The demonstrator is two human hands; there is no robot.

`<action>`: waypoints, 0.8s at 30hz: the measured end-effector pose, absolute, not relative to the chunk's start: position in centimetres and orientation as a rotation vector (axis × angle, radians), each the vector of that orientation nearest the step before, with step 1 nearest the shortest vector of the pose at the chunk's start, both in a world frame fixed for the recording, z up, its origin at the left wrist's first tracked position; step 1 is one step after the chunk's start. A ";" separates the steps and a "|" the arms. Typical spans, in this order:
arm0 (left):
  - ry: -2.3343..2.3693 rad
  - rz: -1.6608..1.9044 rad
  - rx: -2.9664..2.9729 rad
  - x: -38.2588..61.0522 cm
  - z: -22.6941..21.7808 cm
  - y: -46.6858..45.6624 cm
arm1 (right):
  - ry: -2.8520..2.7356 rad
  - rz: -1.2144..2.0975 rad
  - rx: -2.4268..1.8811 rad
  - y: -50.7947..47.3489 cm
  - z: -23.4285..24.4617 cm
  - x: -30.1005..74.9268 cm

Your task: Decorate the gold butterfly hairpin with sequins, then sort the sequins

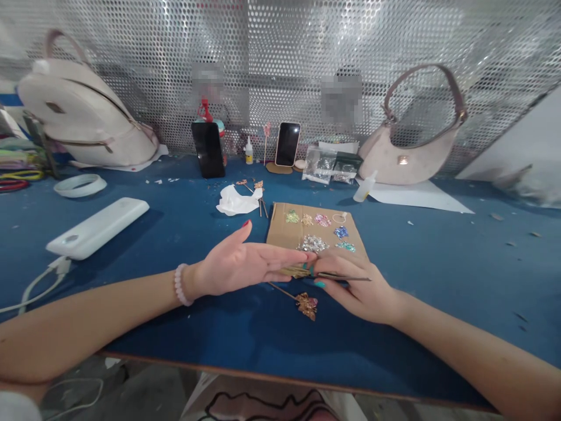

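Observation:
My left hand is stretched flat with its fingers straight and thumb raised, over the front edge of a cardboard sheet. Its fingertips meet the fingers of my right hand. A thin dark stick-like tool is pinched in my right hand; its front end is hidden behind the fingers. Just below both hands lies a hairpin with a copper-coloured butterfly ornament, its thin stem running under my left fingers. On the cardboard sit small piles of gems: silver, green, pink, blue and teal.
Behind the cardboard lie crumpled white paper and more hairpins. A glue bottle, two phones and plastic packets stand farther back. A white power bank and tape roll are left; a handbag stands right.

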State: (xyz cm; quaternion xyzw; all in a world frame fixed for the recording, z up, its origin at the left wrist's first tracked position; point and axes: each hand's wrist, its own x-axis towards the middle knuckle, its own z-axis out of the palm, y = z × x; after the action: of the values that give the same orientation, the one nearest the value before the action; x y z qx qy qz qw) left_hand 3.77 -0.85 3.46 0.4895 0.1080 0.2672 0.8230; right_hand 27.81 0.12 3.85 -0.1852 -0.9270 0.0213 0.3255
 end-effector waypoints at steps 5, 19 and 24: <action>0.230 0.568 1.033 3.7 3.3 -0.7 | -2.420 0.031 -0.458 0.1 3.7 27.8; 0.207 0.568 1.039 3.7 3.1 -0.6 | -2.422 0.011 -0.442 0.1 3.7 27.7; 0.188 0.565 1.071 3.7 3.1 -0.6 | -2.402 0.044 -0.420 0.2 3.7 27.7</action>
State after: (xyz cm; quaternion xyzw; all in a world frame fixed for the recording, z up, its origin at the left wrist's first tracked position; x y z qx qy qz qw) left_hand 3.70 -0.64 3.07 0.5026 0.0881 0.2651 0.8181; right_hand 27.74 0.22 3.71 -0.1618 -0.9247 0.0168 0.3443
